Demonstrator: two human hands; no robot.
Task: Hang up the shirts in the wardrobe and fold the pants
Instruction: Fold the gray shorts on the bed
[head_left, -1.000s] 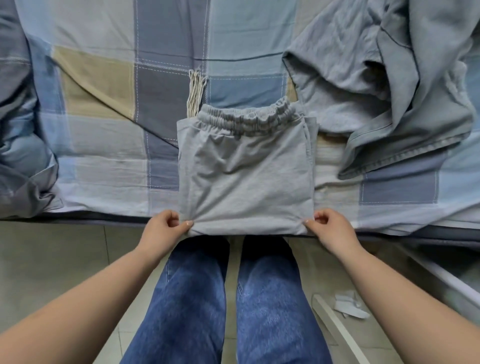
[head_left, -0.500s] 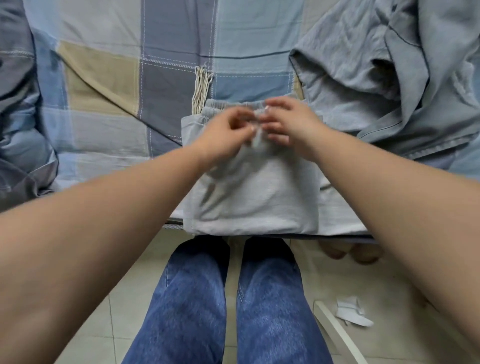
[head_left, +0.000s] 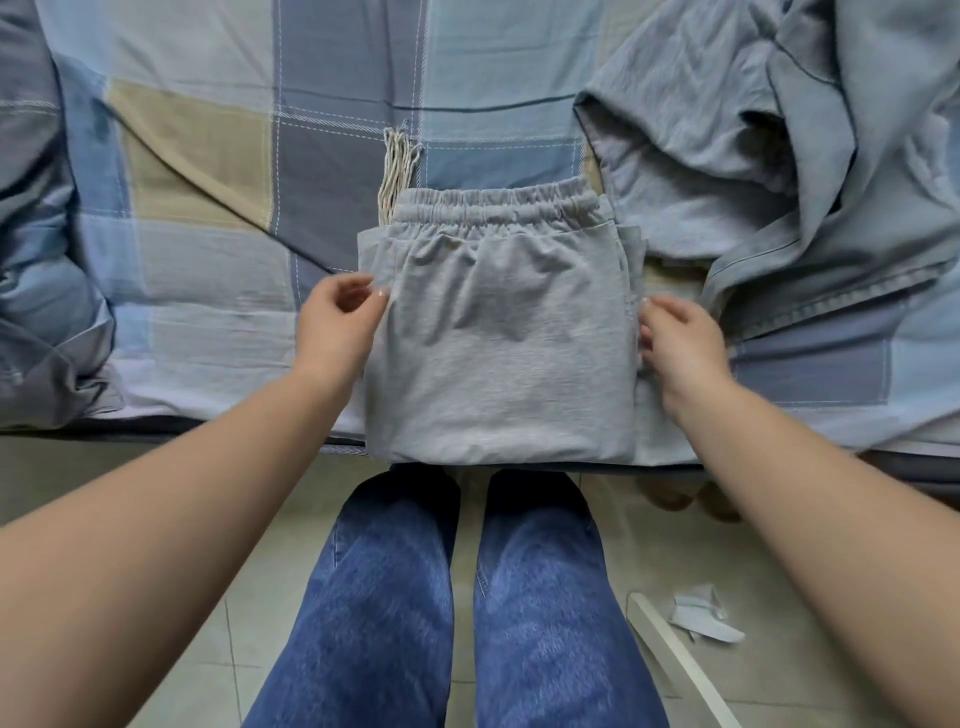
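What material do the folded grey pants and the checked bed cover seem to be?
The folded grey pants look like soft matte jersey knit, probably cotton blend: heathered surface, gathered elastic waistband. The checked blue and beige bed cover looks like woven cotton: visible stitch lines, flat matte weave.

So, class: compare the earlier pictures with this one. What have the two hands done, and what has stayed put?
Both hands left the near corners of the folded grey pants, met at the waistband, then drew apart. Now the left hand is at the left edge and the right hand at the right edge. The pants stay folded on the checked bedcover; the blue-grey garment lies unmoved.
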